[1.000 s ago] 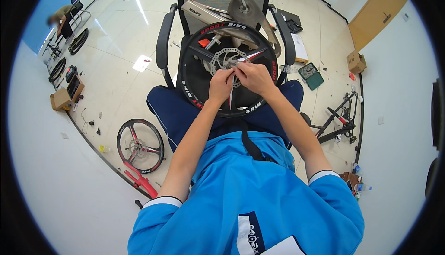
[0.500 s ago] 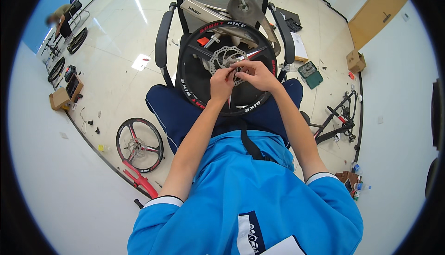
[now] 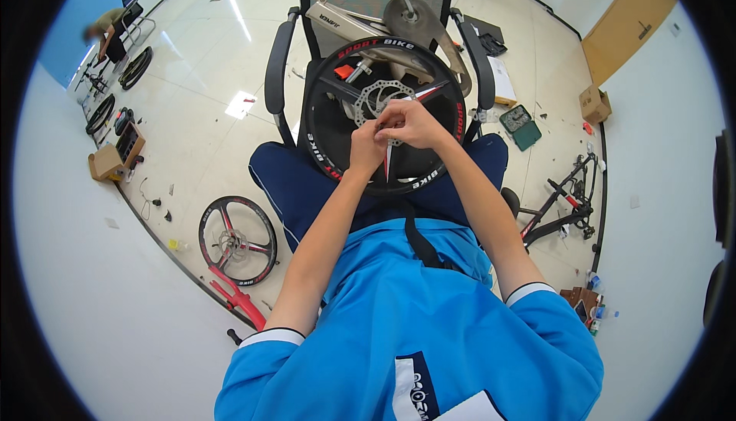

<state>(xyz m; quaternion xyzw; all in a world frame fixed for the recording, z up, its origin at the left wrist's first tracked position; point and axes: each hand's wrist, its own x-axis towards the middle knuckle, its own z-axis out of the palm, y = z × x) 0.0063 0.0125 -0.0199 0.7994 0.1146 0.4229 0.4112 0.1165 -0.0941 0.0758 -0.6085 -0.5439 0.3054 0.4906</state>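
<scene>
A black three-spoke bicycle wheel [image 3: 313, 107] with red and white lettering lies flat across my lap and the front of a black office chair. At its middle sits a silver brake disc [image 3: 368, 98]. Just on the near side of the hub, my left hand [image 3: 366, 150] and my right hand [image 3: 416, 124] meet over the disc, fingertips pinched together. A small dark thing seems to be between them, too small and covered to name. Behind the wheel, a silver bike frame [image 3: 337, 21] and a grey part with a crank-like arm [image 3: 410, 16] rest on the chair.
Armrests [image 3: 276, 68] flank the wheel. On the floor lie another wheel [image 3: 205, 241] with a red fork [image 3: 238, 298], a black bike frame [image 3: 571, 199], a green tool case [image 3: 527, 136] and cardboard boxes [image 3: 594, 104]. Far left, another person [image 3: 111, 26] bends near bike parts.
Both hands have drawn slightly toward me from the hub and closer together, uncovering more of the disc. The whole view has shifted a little; the wheel stays in place on my lap.
</scene>
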